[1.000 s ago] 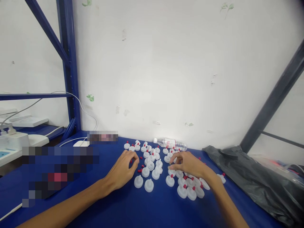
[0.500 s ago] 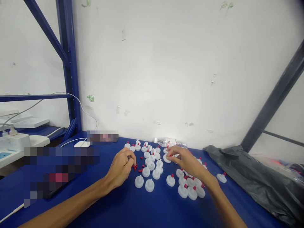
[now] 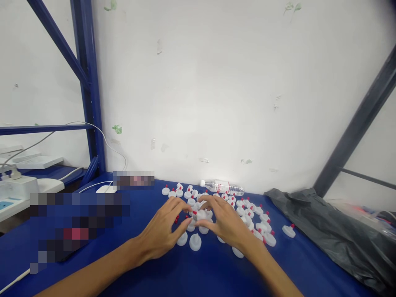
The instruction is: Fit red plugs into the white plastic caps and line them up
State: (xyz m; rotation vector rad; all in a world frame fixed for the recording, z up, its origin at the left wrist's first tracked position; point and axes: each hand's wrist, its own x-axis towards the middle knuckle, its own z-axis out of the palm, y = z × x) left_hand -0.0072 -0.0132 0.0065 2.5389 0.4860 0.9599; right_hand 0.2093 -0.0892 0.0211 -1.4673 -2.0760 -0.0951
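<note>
Near the middle of the blue table my two hands face each other over a cluster of round white plastic lids with nozzles. My left hand point(image 3: 167, 226) has its thumb and index finger closed round a small red cap point(image 3: 194, 213). My right hand point(image 3: 224, 220) curls its thumb and fingers round a white lid point(image 3: 201, 215) directly beside that cap; the fingers partly hide the contact. Two white lids without red caps, one of them this nozzle lid point(image 3: 195, 242), lie in front. Loose red caps point(image 3: 177, 219) show beside my left fingers.
Many white lids with red caps point(image 3: 270, 238) spread to the right under my forearm. A clear bottle point(image 3: 221, 186) lies by the wall. A dark grey plastic bag point(image 3: 321, 231) covers the right side. Pixelated items, a white cable and a charger point(image 3: 106, 189) are on the left.
My left hand has moved right from the loose red caps, its fist opening into a pinch. My right hand has come left and nearer, bringing a lid to meet it.
</note>
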